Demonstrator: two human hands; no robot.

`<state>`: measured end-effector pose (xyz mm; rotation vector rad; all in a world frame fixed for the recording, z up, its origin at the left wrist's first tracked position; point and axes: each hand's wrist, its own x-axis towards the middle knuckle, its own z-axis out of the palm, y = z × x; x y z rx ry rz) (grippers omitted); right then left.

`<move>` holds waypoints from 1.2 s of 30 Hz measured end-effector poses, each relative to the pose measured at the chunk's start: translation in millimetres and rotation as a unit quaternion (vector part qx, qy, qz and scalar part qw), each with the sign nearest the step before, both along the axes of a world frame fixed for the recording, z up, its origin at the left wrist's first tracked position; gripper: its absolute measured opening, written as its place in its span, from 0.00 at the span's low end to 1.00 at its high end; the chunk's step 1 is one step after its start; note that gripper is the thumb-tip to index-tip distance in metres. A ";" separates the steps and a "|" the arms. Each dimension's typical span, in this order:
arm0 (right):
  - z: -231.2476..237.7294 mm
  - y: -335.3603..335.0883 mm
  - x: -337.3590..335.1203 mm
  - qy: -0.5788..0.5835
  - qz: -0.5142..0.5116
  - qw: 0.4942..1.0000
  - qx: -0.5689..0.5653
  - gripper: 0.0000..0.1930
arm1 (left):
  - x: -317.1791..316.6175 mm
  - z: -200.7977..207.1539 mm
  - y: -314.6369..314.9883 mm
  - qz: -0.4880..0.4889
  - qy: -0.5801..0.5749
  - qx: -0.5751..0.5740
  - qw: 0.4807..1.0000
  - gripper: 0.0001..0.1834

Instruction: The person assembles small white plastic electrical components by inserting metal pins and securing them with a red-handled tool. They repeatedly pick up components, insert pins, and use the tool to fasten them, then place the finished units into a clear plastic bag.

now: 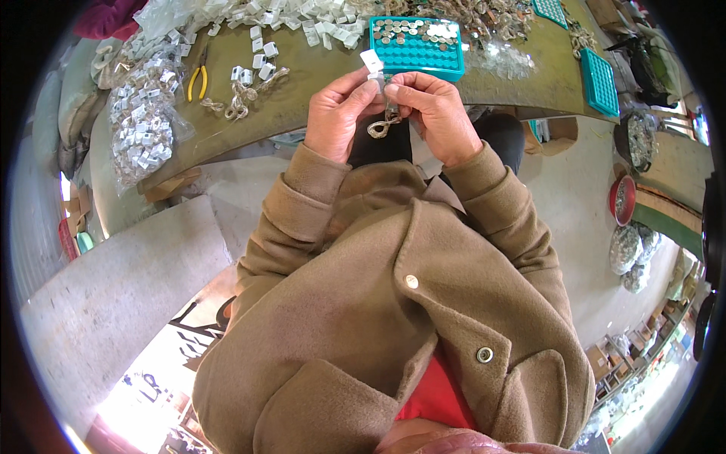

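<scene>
Both hands meet just in front of the table's near edge. My left hand [340, 111] pinches a small white plastic housing [371, 60] that sticks up past the fingertips. My right hand [436, 112] is closed in a pinch beside it, fingertips at a thin cord. A looped beige cord [380, 130] hangs between the hands; its upper end is hidden by the fingers. Just beyond the hands stands a teal tray [416, 73] of small wells, with silvery round pieces in its far part. Several white housings with bundled cords [240, 97] lie to the left of my left hand.
Pliers with yellow handles [198, 82] lie on the table [287, 113]. A clear bag of white housings [142, 140] hangs over the left edge. Piles of white housings [325, 21] and cords [484, 19] cover the far side. Another teal tray [600, 83] sits at the right edge.
</scene>
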<state>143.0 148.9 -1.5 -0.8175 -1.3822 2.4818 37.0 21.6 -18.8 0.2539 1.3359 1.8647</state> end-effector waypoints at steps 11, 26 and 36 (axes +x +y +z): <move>5.6 6.6 0.7 -0.015 -0.004 0.995 0.102 0.07 | 3.7 -0.6 2.1 -0.008 0.105 0.026 0.994 0.17; 4.9 10.4 2.9 -0.009 0.014 0.955 0.297 0.09 | 7.5 8.7 5.7 0.010 -0.031 -0.042 0.999 0.15; 6.8 -7.4 1.0 0.031 -0.041 0.831 0.554 0.10 | 9.0 8.9 6.2 0.090 -0.110 0.071 0.987 0.12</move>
